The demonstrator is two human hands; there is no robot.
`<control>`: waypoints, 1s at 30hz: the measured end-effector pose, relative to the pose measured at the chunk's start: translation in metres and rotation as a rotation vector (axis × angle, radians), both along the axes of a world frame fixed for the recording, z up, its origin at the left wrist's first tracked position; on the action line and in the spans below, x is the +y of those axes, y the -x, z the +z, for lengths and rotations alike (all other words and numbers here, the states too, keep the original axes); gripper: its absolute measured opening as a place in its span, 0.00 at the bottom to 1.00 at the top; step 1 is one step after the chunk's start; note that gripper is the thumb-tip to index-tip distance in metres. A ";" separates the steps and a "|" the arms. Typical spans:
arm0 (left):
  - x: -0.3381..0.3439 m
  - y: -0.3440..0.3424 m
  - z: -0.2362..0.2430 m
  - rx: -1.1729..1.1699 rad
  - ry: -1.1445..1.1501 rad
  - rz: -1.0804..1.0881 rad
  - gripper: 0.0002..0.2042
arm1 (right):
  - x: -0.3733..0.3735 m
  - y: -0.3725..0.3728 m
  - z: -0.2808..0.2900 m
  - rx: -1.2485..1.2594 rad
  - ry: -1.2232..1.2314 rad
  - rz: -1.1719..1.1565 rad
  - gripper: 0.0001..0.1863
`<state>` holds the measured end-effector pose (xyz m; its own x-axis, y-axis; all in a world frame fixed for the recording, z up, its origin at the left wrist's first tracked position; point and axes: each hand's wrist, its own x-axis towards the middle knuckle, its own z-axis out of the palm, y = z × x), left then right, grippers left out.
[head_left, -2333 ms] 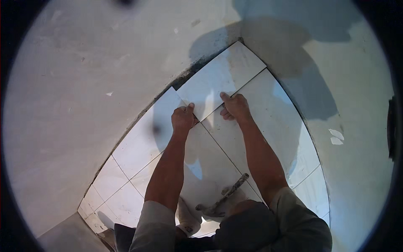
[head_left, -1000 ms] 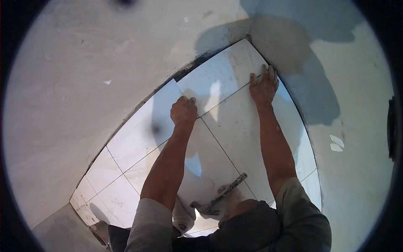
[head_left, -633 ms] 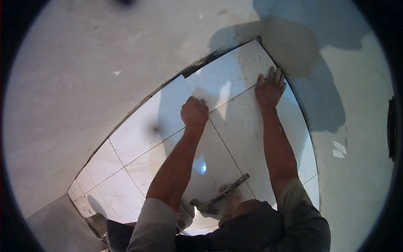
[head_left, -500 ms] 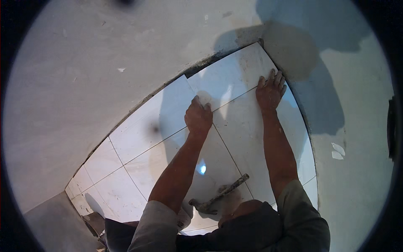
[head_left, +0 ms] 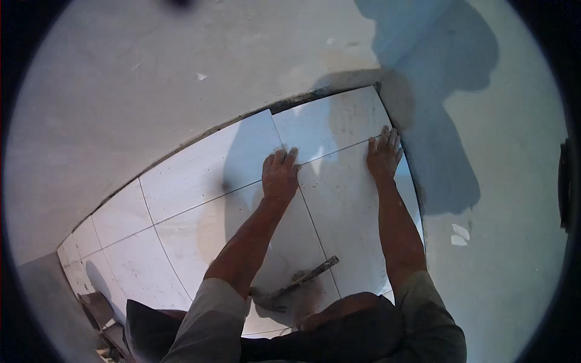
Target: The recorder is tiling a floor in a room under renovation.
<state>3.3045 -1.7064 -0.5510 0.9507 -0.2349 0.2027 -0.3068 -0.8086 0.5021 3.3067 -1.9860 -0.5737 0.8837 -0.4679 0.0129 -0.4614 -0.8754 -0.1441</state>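
Note:
Both hands rest on pale, veined square tiles. My left hand (head_left: 279,176) lies with fingers apart and flattened at the junction where the corner tile (head_left: 328,114) meets the tile to its left (head_left: 200,158). My right hand (head_left: 382,156) is spread near the right end of the seam below the corner tile, fingertips on its edge by the wall. Neither hand grips anything. A dark, crusted hammer (head_left: 310,275) lies on the tiles between my forearms, nearer my body, its head partly in shadow.
Grey plastered walls (head_left: 151,85) border the tiles on the upper left and right (head_left: 496,254), with a dark gap along the upper-left edge. Two small white patches (head_left: 460,236) mark the right wall. Some dark scrap objects (head_left: 97,311) sit at the lower left.
My right hand has shifted rightward along the seam from near the middle and opened flat. My left hand's curled fingers have straightened onto the tiles. The view has turned slightly.

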 end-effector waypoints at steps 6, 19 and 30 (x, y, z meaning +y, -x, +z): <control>0.005 0.000 -0.006 -0.060 0.017 0.001 0.19 | -0.005 -0.001 0.008 0.153 -0.058 0.049 0.36; -0.004 0.005 -0.012 0.030 -0.076 -0.003 0.20 | 0.002 0.015 -0.006 0.109 0.015 0.025 0.36; -0.011 0.050 -0.018 -0.026 -0.115 -0.017 0.27 | 0.005 0.040 -0.009 0.009 0.073 0.152 0.33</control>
<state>3.2549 -1.7179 -0.5693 0.9410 -0.2741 0.1983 -0.3329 -0.8548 0.3982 3.2668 -1.9807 -0.5829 0.9445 -0.3269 0.0336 -0.3238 -0.9432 -0.0740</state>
